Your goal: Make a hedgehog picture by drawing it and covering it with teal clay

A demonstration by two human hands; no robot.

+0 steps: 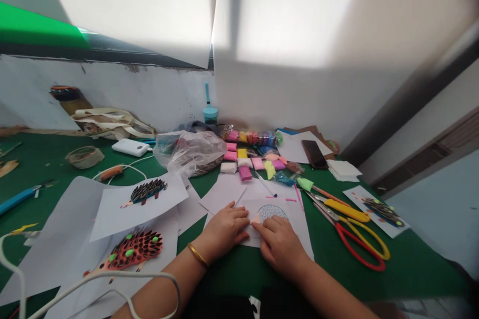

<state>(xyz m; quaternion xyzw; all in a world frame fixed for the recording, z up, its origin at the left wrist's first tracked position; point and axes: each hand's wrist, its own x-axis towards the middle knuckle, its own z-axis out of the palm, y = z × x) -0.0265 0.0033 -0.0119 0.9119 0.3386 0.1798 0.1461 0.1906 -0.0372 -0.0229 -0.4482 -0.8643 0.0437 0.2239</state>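
Note:
A sheet of white paper (pixel 254 204) lies in front of me with a round body drawn in blue scale-like strokes (pixel 275 211). At the drawing's left end sits a small peach piece of modelling clay (pixel 256 219). My left hand (pixel 227 224) rests on the paper left of it, fingers stretched out and fingertips close to the clay. With its index finger extended, my right hand (pixel 279 241) touches the clay from the right and covers the lower part of the drawing. Its other fingers are loosely bent, and neither hand grasps anything that I can see.
Several packets of coloured clay (pixel 245 173) lie beyond the paper, beside a plastic bag (pixel 190 152). Scissors (pixel 359 239) and a yellow-handled cutter (pixel 347 210) lie right, near a phone (pixel 314 153). Finished hedgehog pictures (pixel 138 249) and a white cable (pixel 112 274) are left.

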